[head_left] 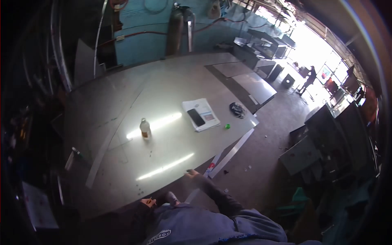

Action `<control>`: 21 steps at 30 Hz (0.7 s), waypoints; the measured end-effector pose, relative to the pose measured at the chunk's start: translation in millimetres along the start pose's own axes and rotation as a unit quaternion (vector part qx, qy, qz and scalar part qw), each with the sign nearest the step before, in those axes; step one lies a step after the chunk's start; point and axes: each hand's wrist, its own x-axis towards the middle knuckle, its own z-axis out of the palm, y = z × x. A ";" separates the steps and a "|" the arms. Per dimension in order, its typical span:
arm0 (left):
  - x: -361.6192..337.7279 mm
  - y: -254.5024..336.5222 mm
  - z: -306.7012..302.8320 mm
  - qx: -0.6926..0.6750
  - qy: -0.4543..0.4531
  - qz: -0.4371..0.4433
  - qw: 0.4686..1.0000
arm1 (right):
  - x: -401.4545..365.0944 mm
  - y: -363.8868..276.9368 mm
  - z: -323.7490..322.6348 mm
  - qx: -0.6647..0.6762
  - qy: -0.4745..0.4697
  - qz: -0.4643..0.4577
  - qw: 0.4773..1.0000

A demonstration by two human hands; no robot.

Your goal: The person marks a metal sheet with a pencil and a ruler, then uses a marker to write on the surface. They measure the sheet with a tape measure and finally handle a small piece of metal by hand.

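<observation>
At the near edge of the large metal-topped table (122, 163), my left hand (149, 202) is held low in front of my body. Its fingers look curled, but anything in them is too small and dark to make out. My right hand (191, 173) reaches over the table's near edge, blurred, with its fingers hard to read. Beyond the hands, a clear bottle (145, 130) with some amber content stands upright on the sheet. A dark phone (196, 117) lies on a stack of papers (210, 116). To their right are a small green object (228, 126) and a dark crumpled bundle (237, 110).
Loose flat sheets (251, 86) lie on the table's far right corner. Gas cylinders (175, 32) stand against the blue wall. Long metal strips (234, 151) lean out along the right edge. Metal panels (302, 155) stand at the right. A person (309, 79) stands far off.
</observation>
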 end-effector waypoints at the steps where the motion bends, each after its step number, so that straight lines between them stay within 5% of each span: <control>1: 6.4 20.9 4.3 -0.016 0.013 0.025 0.999 | 25.4 -9.0 -2.2 0.148 -0.065 0.125 0.979; 2: 11.6 45.9 7.4 -0.019 0.012 0.027 0.999 | 40.9 -15.3 -6.9 0.144 -0.064 0.126 0.979; 3: 12.9 74.1 7.7 0.008 0.040 0.062 0.997 | 55.0 -23.7 -6.5 -0.056 -0.037 0.021 0.998; 4: 9.1 95.1 6.8 0.033 0.079 0.088 0.992 | 69.4 -32.9 -0.9 -0.247 -0.018 -0.098 0.964; 6: 13.9 131.2 9.2 -0.055 0.074 0.108 0.990 | 109.2 -20.9 -1.0 -0.332 -0.073 -0.297 0.892; 8: 13.1 156.0 9.8 -0.037 0.108 0.144 0.983 | 126.8 -32.0 8.7 -0.064 -0.093 -0.076 0.991; 10: 14.7 172.3 9.3 0.002 0.138 0.146 0.980 | 117.0 -127.6 -20.3 -0.048 -0.114 0.034 0.992; 17: 18.4 200.0 25.3 -0.103 0.235 0.173 0.951 | 155.9 -85.7 5.9 -0.181 -0.129 -0.176 0.959; 19: 22.5 200.9 37.5 -0.147 0.251 0.211 0.933 | 156.0 -105.1 -6.5 -0.223 -0.013 -0.395 0.891; 20: 23.1 207.8 42.8 -0.190 0.251 0.250 0.916 | 156.3 -110.1 -12.5 -0.221 -0.015 -0.399 0.890; 21: 23.4 214.1 45.5 -0.188 0.254 0.252 0.915 | 157.4 -114.7 -18.7 -0.054 -0.207 -0.253 0.943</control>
